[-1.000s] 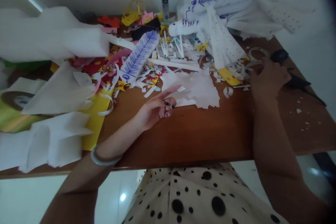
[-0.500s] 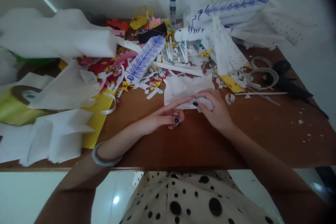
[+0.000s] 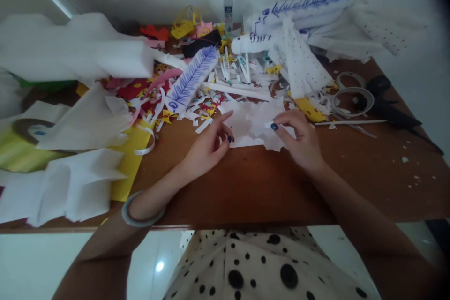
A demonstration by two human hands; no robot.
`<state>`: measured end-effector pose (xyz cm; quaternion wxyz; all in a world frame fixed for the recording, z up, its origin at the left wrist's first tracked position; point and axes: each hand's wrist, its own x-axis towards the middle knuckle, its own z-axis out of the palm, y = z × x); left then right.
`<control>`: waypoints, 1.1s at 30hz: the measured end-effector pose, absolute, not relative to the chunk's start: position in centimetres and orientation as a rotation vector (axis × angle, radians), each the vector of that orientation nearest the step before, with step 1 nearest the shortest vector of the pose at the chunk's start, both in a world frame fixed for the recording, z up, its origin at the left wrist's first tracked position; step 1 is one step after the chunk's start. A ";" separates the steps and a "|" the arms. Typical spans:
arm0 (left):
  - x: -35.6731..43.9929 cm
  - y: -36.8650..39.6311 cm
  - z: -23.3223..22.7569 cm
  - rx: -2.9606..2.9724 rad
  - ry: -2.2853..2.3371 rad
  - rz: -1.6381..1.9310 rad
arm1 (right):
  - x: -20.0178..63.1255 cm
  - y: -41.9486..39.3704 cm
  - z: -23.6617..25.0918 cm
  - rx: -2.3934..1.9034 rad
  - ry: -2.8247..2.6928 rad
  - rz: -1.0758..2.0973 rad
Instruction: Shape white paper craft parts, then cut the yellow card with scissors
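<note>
A torn-edged sheet of white paper (image 3: 251,124) lies on the brown table in front of me. My right hand (image 3: 298,138) is over the sheet's right side, thumb and fingertips pinched on a small white scrap (image 3: 269,124). At the sheet's left edge is my left hand (image 3: 211,145), its index finger stretched out and the other fingers loosely bent, with nothing visible in it. Just beyond the sheet lie a rolled white paper strip (image 3: 239,90) and a white piece with blue feather-like lines (image 3: 193,79).
Paper scraps and several markers (image 3: 227,68) litter the back, near a blue-capped glue bottle (image 3: 228,9). Tape rolls (image 3: 352,102) and a black glue gun (image 3: 393,108) are at the right. White foam sheets (image 3: 84,183), yellow paper (image 3: 131,159) and a large yellowish tape roll (image 3: 21,147) occupy the left.
My hands, whose fingertips met above the sheet, have parted. The left moved left and the right slightly right, with the white scrap now showing in its pinch.
</note>
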<state>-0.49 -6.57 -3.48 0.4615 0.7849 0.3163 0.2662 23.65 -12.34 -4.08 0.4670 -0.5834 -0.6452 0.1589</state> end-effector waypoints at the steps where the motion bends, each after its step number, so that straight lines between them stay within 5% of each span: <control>1: -0.6 -6.5 -3.4 2.107 0.799 0.628 | 23.9 -12.2 -4.2 -1.446 -1.552 0.393; 11: 0.1 -8.4 -4.5 2.773 0.414 0.166 | 23.3 -12.4 -4.3 -1.524 -1.790 0.344; 16: 0.2 -9.1 -4.2 2.697 0.260 0.301 | 23.4 -12.4 -4.0 -1.457 -1.882 0.329; 22: -0.5 -7.4 -2.8 2.514 0.808 0.677 | 23.0 -12.5 -3.9 -1.357 -2.017 0.371; 33: -0.4 -7.1 -4.2 2.691 0.724 0.632 | 21.4 -12.9 -4.8 -1.273 -2.288 0.317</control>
